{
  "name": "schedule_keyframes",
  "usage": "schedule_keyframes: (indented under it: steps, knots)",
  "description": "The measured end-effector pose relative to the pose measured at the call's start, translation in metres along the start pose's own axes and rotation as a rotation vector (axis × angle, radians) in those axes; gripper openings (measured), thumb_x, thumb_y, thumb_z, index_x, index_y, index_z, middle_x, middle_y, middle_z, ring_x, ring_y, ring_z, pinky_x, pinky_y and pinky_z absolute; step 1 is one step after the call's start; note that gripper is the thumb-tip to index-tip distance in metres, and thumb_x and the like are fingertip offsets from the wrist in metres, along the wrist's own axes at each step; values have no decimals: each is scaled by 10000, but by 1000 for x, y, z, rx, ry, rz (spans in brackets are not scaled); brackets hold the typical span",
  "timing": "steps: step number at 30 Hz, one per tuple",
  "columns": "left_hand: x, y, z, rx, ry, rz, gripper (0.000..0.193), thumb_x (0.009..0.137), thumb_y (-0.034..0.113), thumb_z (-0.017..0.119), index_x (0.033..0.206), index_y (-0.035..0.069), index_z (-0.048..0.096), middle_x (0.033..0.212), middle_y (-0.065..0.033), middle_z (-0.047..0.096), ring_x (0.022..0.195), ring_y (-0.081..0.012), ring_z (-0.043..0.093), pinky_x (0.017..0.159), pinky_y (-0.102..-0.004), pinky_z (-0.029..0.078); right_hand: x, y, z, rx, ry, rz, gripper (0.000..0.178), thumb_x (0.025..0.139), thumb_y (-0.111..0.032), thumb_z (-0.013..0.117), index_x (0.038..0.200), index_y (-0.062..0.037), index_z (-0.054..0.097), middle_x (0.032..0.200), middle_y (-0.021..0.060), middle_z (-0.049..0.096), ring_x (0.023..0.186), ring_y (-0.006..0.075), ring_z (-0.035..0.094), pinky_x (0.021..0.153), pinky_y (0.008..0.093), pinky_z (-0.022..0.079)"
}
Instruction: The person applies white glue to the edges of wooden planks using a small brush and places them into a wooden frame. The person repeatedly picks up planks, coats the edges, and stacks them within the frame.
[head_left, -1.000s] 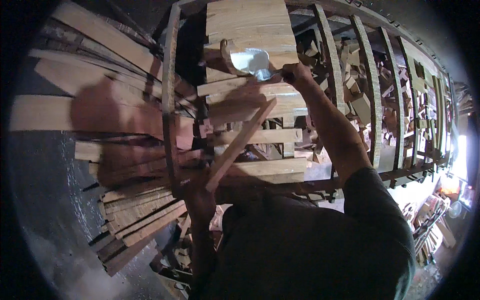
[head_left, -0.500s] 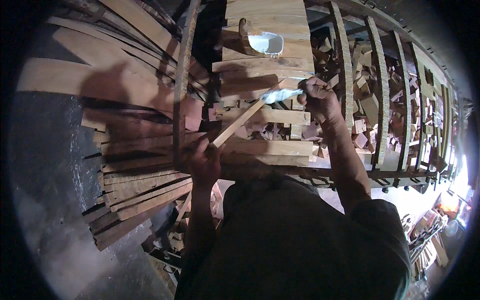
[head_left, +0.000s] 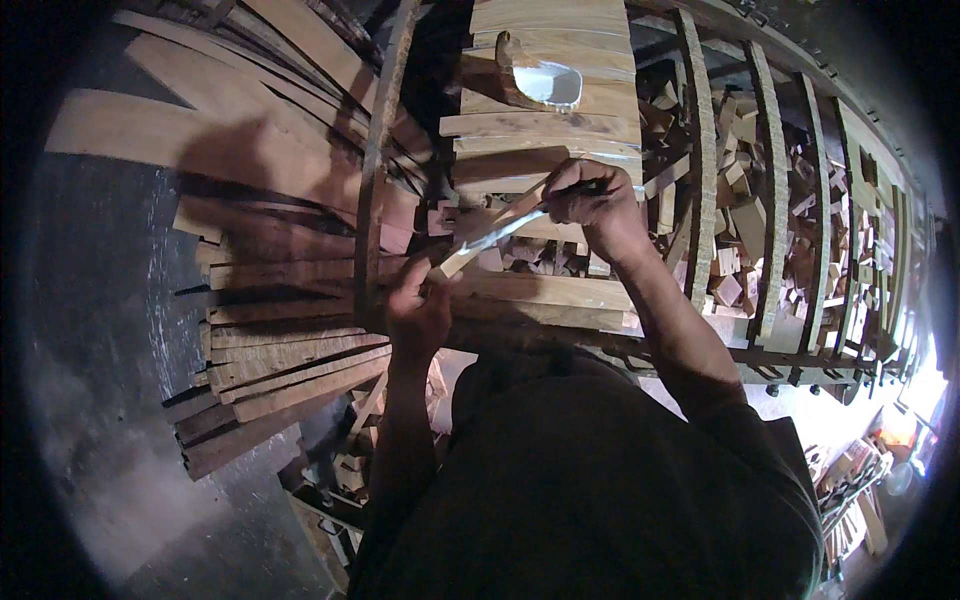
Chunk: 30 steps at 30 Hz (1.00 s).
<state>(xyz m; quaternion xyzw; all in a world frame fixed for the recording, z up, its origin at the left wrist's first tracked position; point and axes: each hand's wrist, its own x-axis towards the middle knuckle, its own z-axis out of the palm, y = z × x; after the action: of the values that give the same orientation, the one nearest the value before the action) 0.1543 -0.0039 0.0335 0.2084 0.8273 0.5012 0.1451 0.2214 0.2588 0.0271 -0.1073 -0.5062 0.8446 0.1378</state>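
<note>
My left hand (head_left: 418, 300) is closed round the near end of a narrow wooden strip (head_left: 458, 262), which slants up and away to the right over the bench. Fingers pinched, my right hand (head_left: 595, 205) is at the strip's far part, holding a slim tool (head_left: 505, 232) coated in white paste. The tool lies along the strip; its grip is hidden in my fingers, so its exact kind does not show. Beyond my right hand a white tub (head_left: 553, 86) of white paste, with a brown, crusted side, rests on pale boards (head_left: 555, 45) laid side by side.
Long planks (head_left: 190, 140) and a stack of boards (head_left: 290, 370) spread out on the left, behind a rusty metal bar (head_left: 380, 150). To the right, rough crossbars (head_left: 703, 160) span a frame above many wooden offcuts (head_left: 742, 215). More scrap wood lies at the lower right.
My right hand has moved left and slightly down, bringing the white-coated tool along the strip toward my left hand. My left hand has shifted slightly right and up with the strip.
</note>
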Motion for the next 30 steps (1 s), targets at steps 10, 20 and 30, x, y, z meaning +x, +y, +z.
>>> schedule_keyframes:
  steps: [10, 20, 30]
  knots:
    - [4, 7, -6, 178, -16, -13, 277, 888, 121, 633, 1142, 10, 639, 987, -90, 677, 919, -162, 632, 813, -302, 500, 34, 30, -71, -102, 213, 49, 94, 705, 88, 603, 749, 12, 636, 684, 71, 628, 574, 123, 542, 534, 252, 423]
    - [18, -2, -6, 121, -20, -141, 288, 863, 147, 670, 1121, 22, 649, 986, -113, 666, 885, -192, 641, 785, -316, 513, 62, 68, -162, -254, 494, 67, 96, 633, -29, 610, 710, 27, 626, 633, 88, 613, 539, 146, 534, 529, 274, 418]
    - [25, 12, -5, 120, 21, -87, 310, 810, 74, 700, 1112, 27, 648, 1016, -109, 651, 903, -206, 626, 810, -319, 502, 66, 99, -199, -375, 723, -107, 40, 667, -27, 614, 699, -4, 624, 639, 46, 608, 567, 117, 532, 542, 257, 407]
